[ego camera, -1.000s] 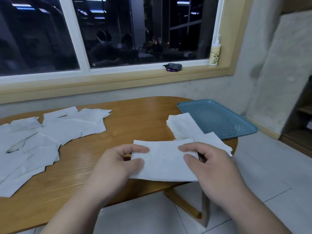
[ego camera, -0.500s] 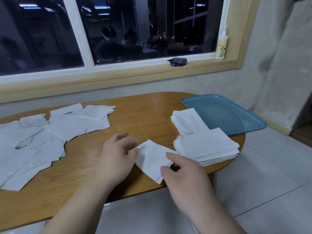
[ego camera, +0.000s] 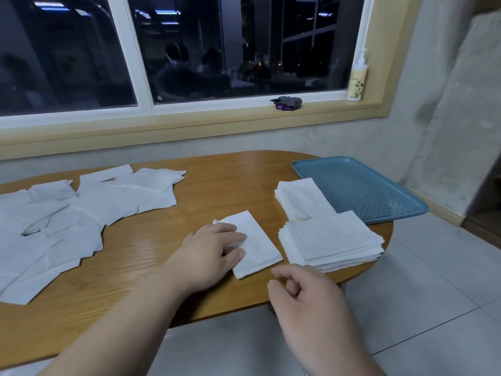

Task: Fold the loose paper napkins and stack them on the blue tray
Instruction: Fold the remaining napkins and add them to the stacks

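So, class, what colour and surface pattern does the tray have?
Light blue tray, with a grid of small holes; head view.

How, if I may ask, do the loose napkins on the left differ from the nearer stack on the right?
The loose napkins lie scattered and overlapping; the nearer stack is piled neatly. The loose napkins are larger open sheets; the nearer stack holds smaller folded ones. Both are white and rest on the table.
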### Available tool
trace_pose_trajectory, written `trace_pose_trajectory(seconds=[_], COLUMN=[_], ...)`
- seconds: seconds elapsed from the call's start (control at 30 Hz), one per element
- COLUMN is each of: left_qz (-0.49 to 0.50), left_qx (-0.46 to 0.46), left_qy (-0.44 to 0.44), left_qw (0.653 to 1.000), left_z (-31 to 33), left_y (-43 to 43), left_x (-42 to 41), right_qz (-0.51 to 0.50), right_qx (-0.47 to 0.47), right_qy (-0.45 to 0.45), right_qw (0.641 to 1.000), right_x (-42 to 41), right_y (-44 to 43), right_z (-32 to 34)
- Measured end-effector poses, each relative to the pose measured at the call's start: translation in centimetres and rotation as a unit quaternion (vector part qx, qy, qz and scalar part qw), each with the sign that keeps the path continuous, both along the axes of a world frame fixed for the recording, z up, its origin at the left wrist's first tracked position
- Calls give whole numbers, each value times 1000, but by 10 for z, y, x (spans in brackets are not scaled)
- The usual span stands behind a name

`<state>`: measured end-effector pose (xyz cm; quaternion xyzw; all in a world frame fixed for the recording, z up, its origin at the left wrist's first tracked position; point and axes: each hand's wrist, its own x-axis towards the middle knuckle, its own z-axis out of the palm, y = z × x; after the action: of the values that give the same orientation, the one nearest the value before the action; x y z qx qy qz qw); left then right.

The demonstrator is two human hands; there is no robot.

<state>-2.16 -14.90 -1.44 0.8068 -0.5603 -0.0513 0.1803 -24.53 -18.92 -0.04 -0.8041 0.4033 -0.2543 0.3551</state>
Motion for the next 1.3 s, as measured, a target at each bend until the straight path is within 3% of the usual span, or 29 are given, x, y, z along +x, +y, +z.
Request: trace_pose_trajectory(seconds=[0.3,0.5,0.7,0.93,1.3], left_qz=[-26,-46,47,208,260], left_qx=[24,6,-97,-160,-218], left_qy=[52,77,84,83,67], left_qw=[998,996,991,961,938], left_z=[7,10,24,13,10], left_y=[-52,-33,63,168,205], left_x=[32,32,17,36,91], right_qz=[2,5,69,138,193], right_qx=[18,12,-9,-41,-134], right_qy=[-16,-18,-11,-3,99], right_qw=[1000,1000,998,990,967], right_x=[6,9,42,136,298], right_y=[-6,-5,10,44,54], right_z=[1,0,9,13,19])
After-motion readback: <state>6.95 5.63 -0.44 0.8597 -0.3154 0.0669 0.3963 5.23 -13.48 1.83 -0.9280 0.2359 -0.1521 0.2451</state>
